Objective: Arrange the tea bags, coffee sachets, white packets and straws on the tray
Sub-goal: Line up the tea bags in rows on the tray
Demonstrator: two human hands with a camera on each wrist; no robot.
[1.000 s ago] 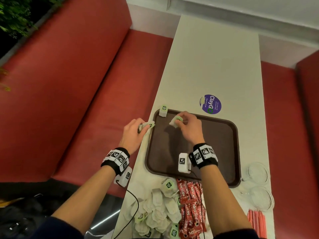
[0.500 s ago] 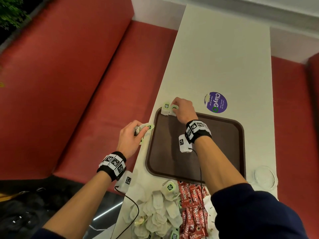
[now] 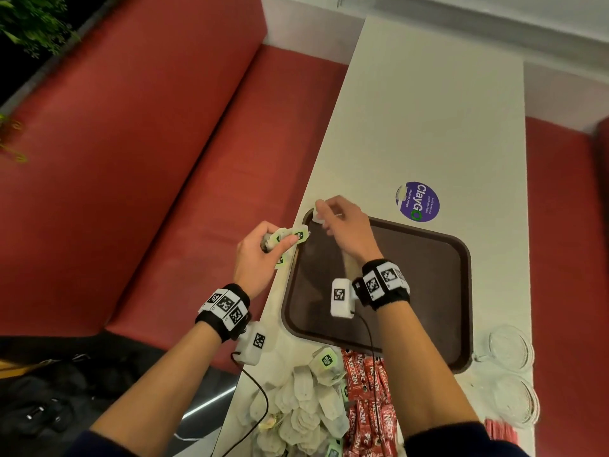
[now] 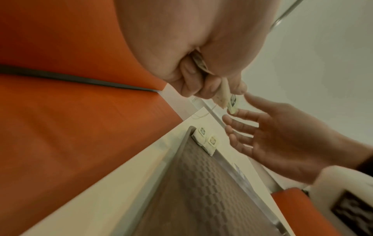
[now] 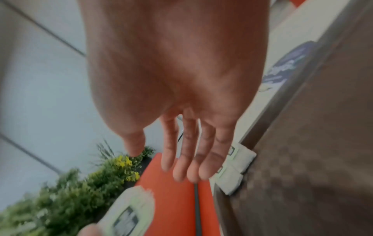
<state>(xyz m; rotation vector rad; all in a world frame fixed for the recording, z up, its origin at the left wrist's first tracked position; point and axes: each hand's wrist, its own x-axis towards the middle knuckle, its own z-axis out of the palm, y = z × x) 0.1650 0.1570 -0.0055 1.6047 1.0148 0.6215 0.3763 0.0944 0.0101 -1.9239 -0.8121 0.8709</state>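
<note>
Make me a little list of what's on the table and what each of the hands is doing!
left hand: grips a small bunch of tea bags beside the tray's left edge
right hand: fingers straight, holding nothing, above the tray's far left corner
tray: brown, on the white table
placed tea bags: two, side by side in the tray's far left corner
loose tea bags: heap on the table, near side of the tray
coffee sachets: red pile right of that heap
sticker: purple, beyond the tray
</note>
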